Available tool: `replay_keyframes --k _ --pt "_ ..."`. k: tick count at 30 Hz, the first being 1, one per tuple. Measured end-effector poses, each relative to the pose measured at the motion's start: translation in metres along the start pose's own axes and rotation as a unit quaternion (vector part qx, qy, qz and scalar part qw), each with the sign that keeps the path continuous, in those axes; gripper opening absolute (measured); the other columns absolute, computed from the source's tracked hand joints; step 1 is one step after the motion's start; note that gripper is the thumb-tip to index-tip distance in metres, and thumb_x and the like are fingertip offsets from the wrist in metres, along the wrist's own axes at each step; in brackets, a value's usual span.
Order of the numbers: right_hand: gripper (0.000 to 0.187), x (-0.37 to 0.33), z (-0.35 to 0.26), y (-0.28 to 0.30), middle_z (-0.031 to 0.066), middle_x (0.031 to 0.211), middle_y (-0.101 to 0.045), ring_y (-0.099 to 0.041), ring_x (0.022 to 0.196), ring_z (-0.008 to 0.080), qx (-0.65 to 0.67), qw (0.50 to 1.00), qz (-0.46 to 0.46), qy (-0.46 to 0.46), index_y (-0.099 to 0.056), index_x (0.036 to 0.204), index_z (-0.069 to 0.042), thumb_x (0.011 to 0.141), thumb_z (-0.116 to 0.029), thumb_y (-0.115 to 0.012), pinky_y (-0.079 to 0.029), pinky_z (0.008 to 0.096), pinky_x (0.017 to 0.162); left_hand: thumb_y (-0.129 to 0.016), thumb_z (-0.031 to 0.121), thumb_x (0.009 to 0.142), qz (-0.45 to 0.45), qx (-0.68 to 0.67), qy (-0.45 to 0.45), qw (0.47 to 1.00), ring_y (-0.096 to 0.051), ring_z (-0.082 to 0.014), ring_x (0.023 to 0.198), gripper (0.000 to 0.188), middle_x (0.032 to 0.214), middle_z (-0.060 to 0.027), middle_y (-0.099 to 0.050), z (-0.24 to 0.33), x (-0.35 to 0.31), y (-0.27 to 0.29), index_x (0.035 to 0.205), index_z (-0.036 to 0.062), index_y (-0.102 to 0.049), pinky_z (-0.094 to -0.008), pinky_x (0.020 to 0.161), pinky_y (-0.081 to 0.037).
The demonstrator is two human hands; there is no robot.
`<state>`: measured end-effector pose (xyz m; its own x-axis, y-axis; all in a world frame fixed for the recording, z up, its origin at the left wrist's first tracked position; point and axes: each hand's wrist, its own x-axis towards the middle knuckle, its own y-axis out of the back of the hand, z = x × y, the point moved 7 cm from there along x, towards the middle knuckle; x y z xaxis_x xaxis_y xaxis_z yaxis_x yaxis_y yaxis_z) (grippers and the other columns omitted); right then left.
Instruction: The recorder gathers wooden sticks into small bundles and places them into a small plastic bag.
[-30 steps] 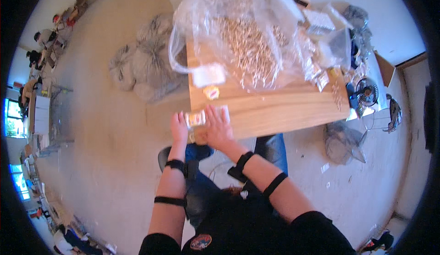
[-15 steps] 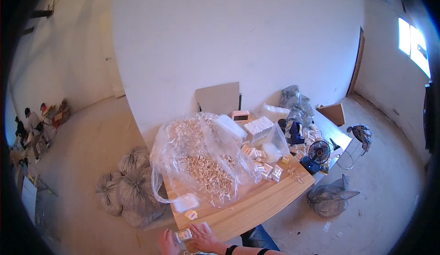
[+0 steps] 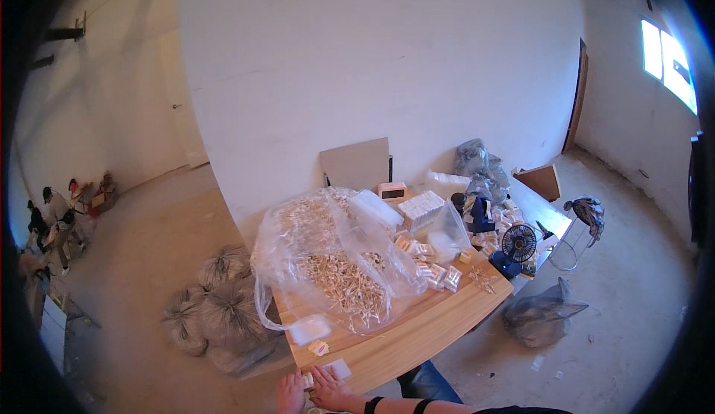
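At the table's near left edge, my left hand (image 3: 291, 394) and my right hand (image 3: 328, 389) are close together with a small white packet with a yellowish label (image 3: 307, 380) between them. My left fingers are curled against its left side. My right fingers press on it from the other side and cover much of it. A flat white piece (image 3: 339, 368) lies just beyond my right fingertips. A yellow-and-white label card (image 3: 319, 348) and a clear plastic pack (image 3: 310, 329) sit farther up the table. A big clear bag of loose cotton swabs (image 3: 342, 284) spreads behind them.
On the wooden table (image 3: 417, 343), small packs (image 3: 439, 274) are piled beside loose swabs (image 3: 482, 280). A dark fan (image 3: 518, 244) stands at the right. Grey tied sacks (image 3: 227, 310) sit on the floor at left, a grey bag (image 3: 547, 317) at right. People (image 3: 59, 217) are far left.
Both hands have drawn closer together around the small packet, which is now more covered. The flat white piece beyond my right fingers shows more. The whole view has shifted slightly.
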<state>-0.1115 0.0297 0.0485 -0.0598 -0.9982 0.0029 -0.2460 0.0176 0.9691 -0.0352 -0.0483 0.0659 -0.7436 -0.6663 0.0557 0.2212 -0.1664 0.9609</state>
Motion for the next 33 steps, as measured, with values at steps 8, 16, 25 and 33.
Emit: replay_keyframes --k 8,16,25,33 --pt "0.083 -0.001 -0.032 0.005 0.0166 0.155 -0.028 -0.025 0.143 0.0317 -0.054 0.997 0.032 0.044 -0.041 0.141 0.004 0.084 -0.053 -0.059 -0.020 0.0560 0.115 -0.046 0.018 0.093 0.031 0.039 0.046 0.998 -0.054 -0.0355 0.109 0.042 0.117 -0.0192 -0.057 -0.040 -0.033 -0.016 0.132 0.0019 -0.050 -0.0460 0.095 -0.045" --pt "0.079 0.004 -0.062 0.042 0.0170 0.157 -0.023 -0.019 0.146 0.0333 0.078 0.990 -0.007 0.120 -0.030 0.148 -0.002 0.088 -0.043 -0.059 -0.019 0.0557 0.115 -0.056 0.003 0.080 0.121 0.004 0.112 0.986 -0.056 -0.0377 0.104 0.042 0.109 -0.0200 -0.058 -0.034 -0.063 0.055 0.122 0.0019 -0.053 -0.0459 0.088 -0.047" --pt "0.075 -0.069 -0.039 0.092 0.0230 0.150 -0.032 -0.027 0.141 0.0387 0.253 0.960 0.008 0.119 -0.028 0.145 0.006 0.084 -0.021 -0.064 -0.023 0.0485 0.116 -0.060 -0.005 0.069 0.189 -0.152 0.064 0.968 -0.056 -0.0409 0.099 0.059 0.104 -0.0219 -0.058 0.054 -0.087 0.058 0.127 -0.0014 -0.048 -0.0473 0.086 -0.047" --pt "0.071 -0.109 0.000 0.136 0.0243 0.150 -0.032 -0.025 0.142 0.0411 0.209 0.973 0.058 0.082 -0.037 0.139 0.007 0.075 -0.005 -0.064 -0.025 0.0453 0.116 -0.062 -0.004 0.069 0.172 -0.226 0.050 0.958 -0.056 -0.0425 0.097 0.058 0.103 -0.0233 -0.058 0.130 -0.071 0.059 0.125 -0.0014 -0.048 -0.0480 0.085 -0.046"
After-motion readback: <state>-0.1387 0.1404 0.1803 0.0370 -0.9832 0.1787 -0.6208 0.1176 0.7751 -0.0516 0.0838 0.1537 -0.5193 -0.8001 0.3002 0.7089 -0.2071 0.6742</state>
